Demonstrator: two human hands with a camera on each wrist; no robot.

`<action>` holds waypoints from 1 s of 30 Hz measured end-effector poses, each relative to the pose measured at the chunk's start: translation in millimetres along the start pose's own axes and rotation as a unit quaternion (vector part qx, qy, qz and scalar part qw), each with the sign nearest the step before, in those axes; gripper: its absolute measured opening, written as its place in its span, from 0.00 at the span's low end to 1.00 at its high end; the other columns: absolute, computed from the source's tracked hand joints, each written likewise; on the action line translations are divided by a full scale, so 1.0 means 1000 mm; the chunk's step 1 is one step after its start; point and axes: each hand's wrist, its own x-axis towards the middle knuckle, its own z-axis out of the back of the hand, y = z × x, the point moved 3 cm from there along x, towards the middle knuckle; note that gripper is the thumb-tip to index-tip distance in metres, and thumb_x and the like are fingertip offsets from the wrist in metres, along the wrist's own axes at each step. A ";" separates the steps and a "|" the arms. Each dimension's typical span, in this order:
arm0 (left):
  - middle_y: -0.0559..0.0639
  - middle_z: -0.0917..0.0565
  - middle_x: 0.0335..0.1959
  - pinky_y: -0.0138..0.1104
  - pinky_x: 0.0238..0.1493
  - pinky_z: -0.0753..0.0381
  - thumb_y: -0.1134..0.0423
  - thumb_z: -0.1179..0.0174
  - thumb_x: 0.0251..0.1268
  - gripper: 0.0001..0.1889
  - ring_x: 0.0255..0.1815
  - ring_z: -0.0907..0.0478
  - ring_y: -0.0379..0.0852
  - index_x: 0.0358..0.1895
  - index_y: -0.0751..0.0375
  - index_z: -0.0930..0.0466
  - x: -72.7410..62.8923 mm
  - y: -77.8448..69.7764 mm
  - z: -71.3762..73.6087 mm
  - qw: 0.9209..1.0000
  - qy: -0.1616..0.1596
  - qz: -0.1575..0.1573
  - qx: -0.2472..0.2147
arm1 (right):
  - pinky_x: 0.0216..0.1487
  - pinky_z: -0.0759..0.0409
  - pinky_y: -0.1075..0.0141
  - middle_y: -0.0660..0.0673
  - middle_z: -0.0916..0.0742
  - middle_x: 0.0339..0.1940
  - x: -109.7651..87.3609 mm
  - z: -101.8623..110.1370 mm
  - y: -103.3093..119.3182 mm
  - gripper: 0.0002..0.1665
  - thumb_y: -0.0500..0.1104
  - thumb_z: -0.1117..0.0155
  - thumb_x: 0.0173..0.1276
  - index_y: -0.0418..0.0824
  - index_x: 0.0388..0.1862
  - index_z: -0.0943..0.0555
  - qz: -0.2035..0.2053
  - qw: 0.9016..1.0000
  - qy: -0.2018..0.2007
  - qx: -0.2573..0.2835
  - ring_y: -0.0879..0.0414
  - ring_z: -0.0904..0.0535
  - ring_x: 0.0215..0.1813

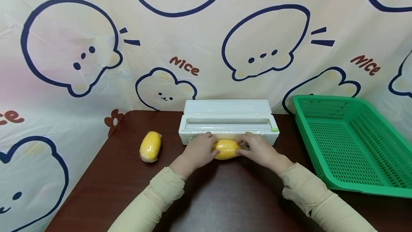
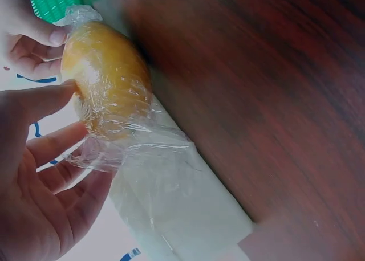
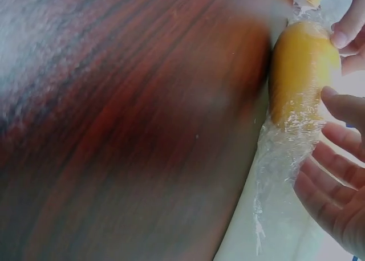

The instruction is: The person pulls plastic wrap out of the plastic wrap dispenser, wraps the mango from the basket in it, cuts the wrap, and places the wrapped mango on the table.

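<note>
A smooth yellow mango (image 1: 226,149) lies lengthwise between my two hands, in front of a white cling film dispenser (image 1: 228,128). Clear cling film (image 2: 134,141) wraps around it and bunches loosely past both ends. My left hand (image 1: 201,148) holds the left end, thumb on the fruit and fingers along the film. At the other end my right hand (image 1: 260,150) holds it the same way, its thumb (image 3: 342,104) against the skin. The dispenser's lid stands raised, with the film roll showing inside. Another yellow mango (image 1: 150,146), wrapped in film, rests on the table to the left.
On the right stands a green plastic basket (image 1: 325,174) with perforated sides and bottom. The dark brown wooden table (image 1: 106,189) meets a printed cloth backdrop (image 1: 206,38) right behind the dispenser.
</note>
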 end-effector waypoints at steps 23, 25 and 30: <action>0.53 0.23 0.41 0.42 0.47 0.20 0.58 0.17 0.45 0.28 0.41 0.23 0.51 0.46 0.66 0.23 0.002 -0.005 -0.011 0.999 -0.019 -0.040 0.016 | 0.50 0.19 0.56 0.45 0.14 0.46 -0.001 -0.011 0.004 0.27 0.41 0.16 0.55 0.37 0.51 0.19 0.033 0.996 -0.002 -0.078 0.52 0.18 0.47; 0.54 0.25 0.41 0.40 0.48 0.19 0.60 0.15 0.41 0.33 0.41 0.23 0.53 0.47 0.65 0.27 0.003 -0.006 -0.015 0.998 -0.017 -0.044 0.044 | 0.51 0.19 0.55 0.43 0.14 0.47 0.000 -0.013 0.005 0.32 0.42 0.14 0.52 0.35 0.53 0.20 0.042 0.994 -0.003 -0.100 0.50 0.18 0.48; 0.55 0.26 0.39 0.39 0.45 0.18 0.65 0.14 0.38 0.34 0.39 0.23 0.54 0.46 0.66 0.29 0.008 -0.006 -0.016 0.997 -0.026 -0.051 0.055 | 0.50 0.18 0.55 0.41 0.15 0.46 0.001 -0.014 0.007 0.33 0.40 0.14 0.51 0.33 0.53 0.22 0.074 0.988 -0.027 -0.134 0.47 0.18 0.47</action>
